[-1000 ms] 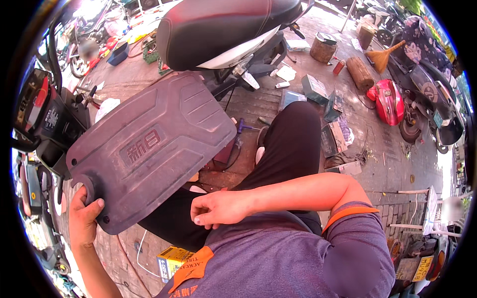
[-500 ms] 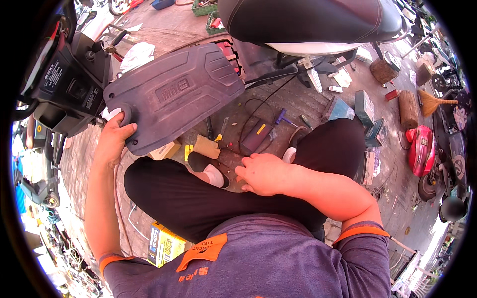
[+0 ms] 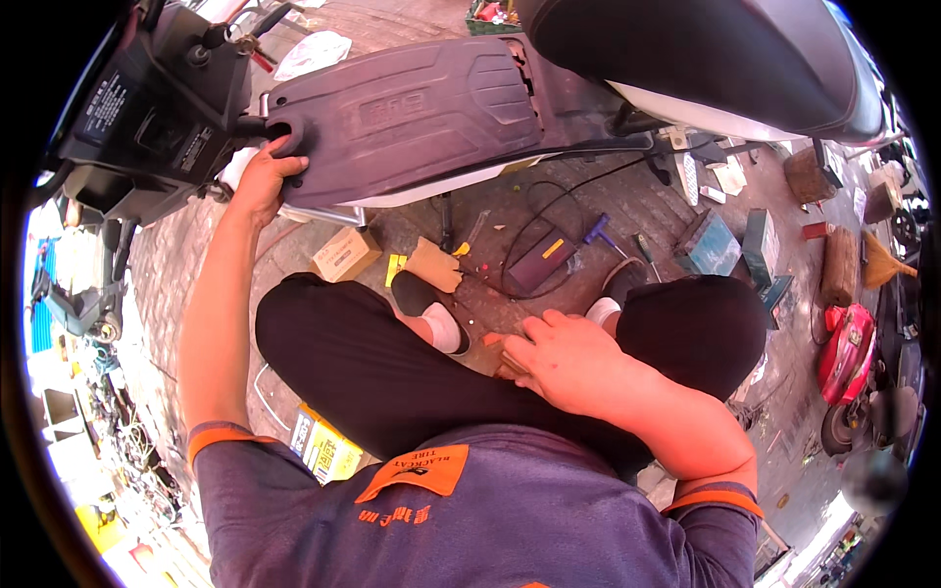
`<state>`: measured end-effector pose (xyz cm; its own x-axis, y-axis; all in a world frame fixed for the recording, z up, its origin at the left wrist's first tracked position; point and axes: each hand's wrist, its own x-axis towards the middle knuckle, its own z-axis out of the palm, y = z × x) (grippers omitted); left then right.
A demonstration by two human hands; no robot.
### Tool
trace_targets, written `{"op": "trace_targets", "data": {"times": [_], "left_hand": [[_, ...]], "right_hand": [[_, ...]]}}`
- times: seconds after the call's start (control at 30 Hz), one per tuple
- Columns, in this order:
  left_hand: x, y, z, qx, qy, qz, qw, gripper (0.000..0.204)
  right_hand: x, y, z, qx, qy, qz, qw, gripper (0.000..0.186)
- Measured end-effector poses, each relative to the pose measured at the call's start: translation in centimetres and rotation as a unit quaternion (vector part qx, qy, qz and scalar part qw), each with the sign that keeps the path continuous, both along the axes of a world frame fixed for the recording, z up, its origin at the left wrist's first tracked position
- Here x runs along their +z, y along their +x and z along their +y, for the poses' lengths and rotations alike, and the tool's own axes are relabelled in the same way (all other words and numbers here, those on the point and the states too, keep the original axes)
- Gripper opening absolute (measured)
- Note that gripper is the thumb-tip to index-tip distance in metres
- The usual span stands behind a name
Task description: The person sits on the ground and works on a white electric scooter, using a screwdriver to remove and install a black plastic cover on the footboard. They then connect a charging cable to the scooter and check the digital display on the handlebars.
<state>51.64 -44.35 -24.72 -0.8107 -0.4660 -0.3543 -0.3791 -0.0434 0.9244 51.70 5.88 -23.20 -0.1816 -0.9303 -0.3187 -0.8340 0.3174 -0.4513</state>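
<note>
A dark plastic floorboard panel (image 3: 392, 108) lies along the step-through frame of an electric scooter, close to level. My left hand (image 3: 263, 184) grips its front corner by the round notch, thumb on top and the other fingers partly hidden. Above my lap, my right hand (image 3: 564, 358) is curled with bent fingers; whatever it may hold is hidden. The black scooter seat (image 3: 696, 59) rises at the upper right, and the dark front column (image 3: 162, 127) stands left of the panel.
Below the scooter are a cardboard box (image 3: 346, 253), a dark rectangular module (image 3: 541, 263) with a cable and a blue-handled tool (image 3: 598, 231). Teal boxes (image 3: 708, 245), a wooden log (image 3: 839, 265) and a red bag-like thing (image 3: 847, 353) sit to the right. A yellow box (image 3: 325, 446) stands by my left thigh.
The panel has gone from tilted over the frame to lying along it, with my left hand still on its corner. The right hand stays over my lap, its fingers curled. The view has shifted.
</note>
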Motion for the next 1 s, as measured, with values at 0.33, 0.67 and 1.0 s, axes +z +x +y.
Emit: {"op": "trace_targets", "data": {"times": [0.33, 0.67, 1.0], "left_hand": [[-1.9, 0.5, -0.1, 0.062, 0.175, 0.082, 0.979, 0.036], [-3.0, -3.1, 0.2, 0.043, -0.268, -0.104, 0.957, 0.048], [-6.3, -3.9, -0.7, 0.037, -0.345, -0.22, 0.912, 0.07]], "right_hand": [[0.8, 0.1, -0.9, 0.014, 0.018, 0.0, 1.0, 0.045], [-0.1, 0.3, -0.8, 0.023, 0.02, 0.009, 0.999, 0.052], [-0.1, -0.1, -1.5, 0.005, 0.021, -0.005, 1.0, 0.046]]}}
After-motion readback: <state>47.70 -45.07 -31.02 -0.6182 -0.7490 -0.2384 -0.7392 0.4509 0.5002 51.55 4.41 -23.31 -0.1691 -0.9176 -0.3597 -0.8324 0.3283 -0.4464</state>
